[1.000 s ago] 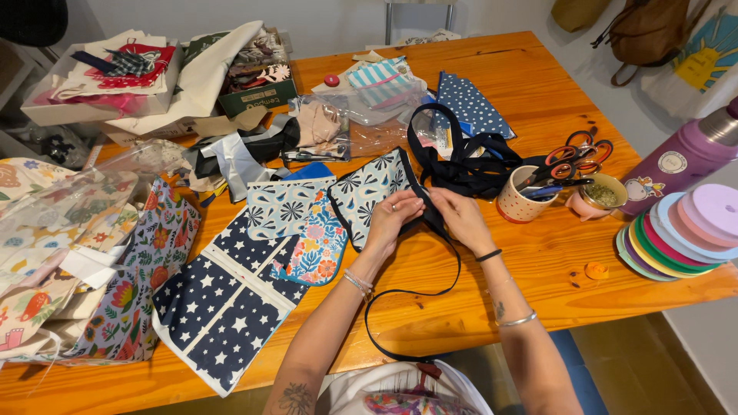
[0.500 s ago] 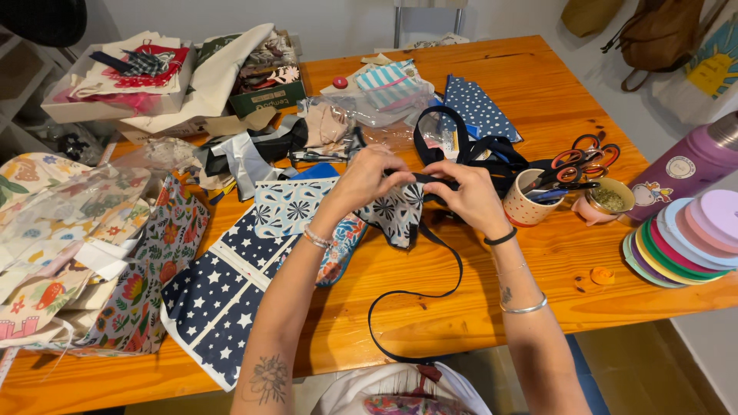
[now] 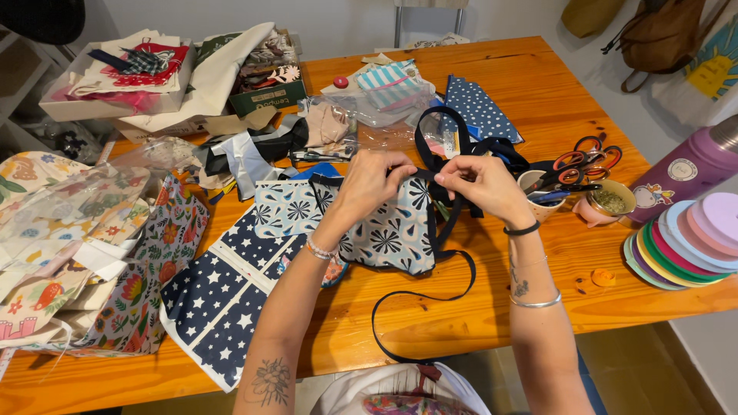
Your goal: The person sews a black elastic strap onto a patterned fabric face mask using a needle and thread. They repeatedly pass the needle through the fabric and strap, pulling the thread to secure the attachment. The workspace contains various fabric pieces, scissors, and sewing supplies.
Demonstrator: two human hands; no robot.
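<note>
My left hand [image 3: 371, 182] and my right hand [image 3: 478, 183] hold up a small patterned fabric pouch [image 3: 388, 230], light blue with dark drop shapes, above the wooden table [image 3: 538, 92]. Both hands pinch its top edge, where a dark navy strap [image 3: 430, 261] is attached. The strap hangs down in a loop towards my lap and also runs back over the table behind my right hand. Under the pouch lies navy fabric with white stars [image 3: 223, 292].
Floral fabric pieces [image 3: 92, 261] pile up at the left. Boxes of cloth [image 3: 115, 77] stand at the back left. A cup with scissors [image 3: 573, 173], a small bowl [image 3: 611, 201], a purple bottle [image 3: 684, 169] and a stack of coloured discs [image 3: 684, 242] sit at the right.
My hands lifted the pouch off the table and turned it, so its patterned face hangs towards me. The strap loop swung along with it.
</note>
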